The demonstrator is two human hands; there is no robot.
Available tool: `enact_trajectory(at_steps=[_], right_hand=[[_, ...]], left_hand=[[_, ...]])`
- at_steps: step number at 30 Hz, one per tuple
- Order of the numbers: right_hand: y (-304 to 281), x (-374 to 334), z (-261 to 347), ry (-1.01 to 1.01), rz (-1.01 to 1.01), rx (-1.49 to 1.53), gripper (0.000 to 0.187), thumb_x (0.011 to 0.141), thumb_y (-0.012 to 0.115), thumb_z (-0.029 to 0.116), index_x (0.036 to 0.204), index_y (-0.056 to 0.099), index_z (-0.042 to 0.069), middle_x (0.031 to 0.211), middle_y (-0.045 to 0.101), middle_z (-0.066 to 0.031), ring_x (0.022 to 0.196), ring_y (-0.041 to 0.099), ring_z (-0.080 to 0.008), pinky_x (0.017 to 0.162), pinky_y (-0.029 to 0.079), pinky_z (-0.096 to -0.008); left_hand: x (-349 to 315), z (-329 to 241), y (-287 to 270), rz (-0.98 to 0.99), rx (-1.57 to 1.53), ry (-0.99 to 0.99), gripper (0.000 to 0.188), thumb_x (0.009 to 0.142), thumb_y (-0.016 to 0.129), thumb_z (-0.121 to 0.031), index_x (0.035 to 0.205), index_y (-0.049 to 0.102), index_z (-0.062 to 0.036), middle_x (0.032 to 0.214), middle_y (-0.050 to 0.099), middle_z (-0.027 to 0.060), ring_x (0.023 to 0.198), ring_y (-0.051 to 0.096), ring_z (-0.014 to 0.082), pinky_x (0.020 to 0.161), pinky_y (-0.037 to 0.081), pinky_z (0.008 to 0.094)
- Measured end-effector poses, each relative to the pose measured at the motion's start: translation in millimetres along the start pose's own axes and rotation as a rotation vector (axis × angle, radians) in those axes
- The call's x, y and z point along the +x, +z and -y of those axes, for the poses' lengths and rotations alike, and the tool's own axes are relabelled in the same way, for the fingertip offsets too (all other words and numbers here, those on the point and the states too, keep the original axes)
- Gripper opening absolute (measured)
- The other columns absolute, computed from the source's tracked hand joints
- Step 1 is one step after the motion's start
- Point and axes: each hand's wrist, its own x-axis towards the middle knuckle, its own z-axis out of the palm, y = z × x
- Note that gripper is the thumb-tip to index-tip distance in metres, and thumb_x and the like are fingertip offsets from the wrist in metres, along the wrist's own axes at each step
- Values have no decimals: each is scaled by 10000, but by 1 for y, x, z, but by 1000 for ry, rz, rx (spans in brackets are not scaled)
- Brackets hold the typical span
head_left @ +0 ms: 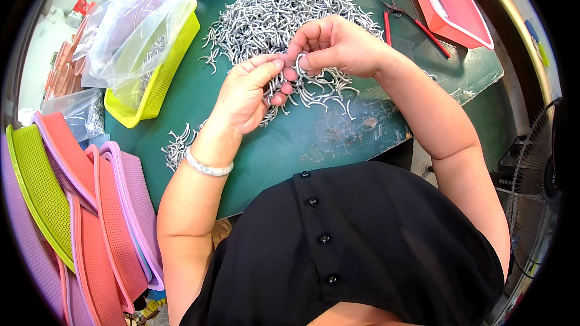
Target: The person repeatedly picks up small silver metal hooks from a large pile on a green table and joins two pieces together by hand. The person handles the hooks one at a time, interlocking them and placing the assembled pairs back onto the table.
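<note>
Curved grey pieces [284,18], metallic in look, very many: heaped on the green tabletop [260,166], spilling to its front below the hands, with a small separate cluster [177,148] beside the left wrist. Left hand [244,90]: fingers curled closed around a few pieces, thumb pressed over them; exact count hidden. Right hand [341,48]: thumb and forefinger drawn nearly together at one piece [300,60], apparently pinched, just beside the left fingertips. Hazards, by judgement: a piece this slim and smooth could slip from the pinch and drop back among its likes, lost to sight; the bunch in the left palm could shed pieces if the fingers slacken; a sweep of the left forearm could mix the cluster into the heap or push it off the near edge. Containers: yellow-green basket [127,119], tilted in view, a clear bag [139,18] ballooning over it, grey pieces showing within; second clear bag [78,115], grey contents at its side; pink basket [462,33], far right, one small pale item inside, not identifiable; nested perforated baskets [121,223], lower left, pink, lilac and green, contents not seen.
</note>
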Motion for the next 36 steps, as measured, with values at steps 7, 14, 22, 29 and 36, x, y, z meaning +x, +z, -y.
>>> enact_trajectory(at_steps=[7,14,22,29,36], right_hand=[[-1,0,-1,10,-6,-29,167,731,580,-15,897,601,-25,756,616,-46,654,532,-75,601,437,-202],[-1,1,-1,5,-15,-31,156,733,589,-9,887,604,-21,725,593,-30,639,523,-70,588,434,-201],[-1,2,-4,7,-25,-54,149,735,595,3,883,606,-13,696,567,-12,622,511,-64,579,432,-198],[-1,2,-5,17,-36,-101,130,734,603,26,862,606,1,680,552,3,614,501,-56,571,421,-193],[-1,2,-7,21,-33,-125,125,735,602,37,855,604,2,672,548,7,608,497,-53,571,416,-194]], left_hand=[[-1,1,3,-38,-8,13,153,843,563,-137,933,587,-16,747,601,59,583,538,107,478,425,202],[1,4,0,-42,-8,35,149,833,586,-151,890,600,-14,737,600,52,572,530,96,470,417,193],[1,7,3,-93,46,133,158,824,597,-123,927,604,-3,724,588,42,564,512,85,468,405,187],[1,10,3,-140,115,233,147,815,605,-104,923,612,-5,703,581,34,550,499,77,461,396,185],[2,9,4,-171,81,238,127,811,613,-112,883,611,-7,687,573,32,536,488,78,438,376,187]])
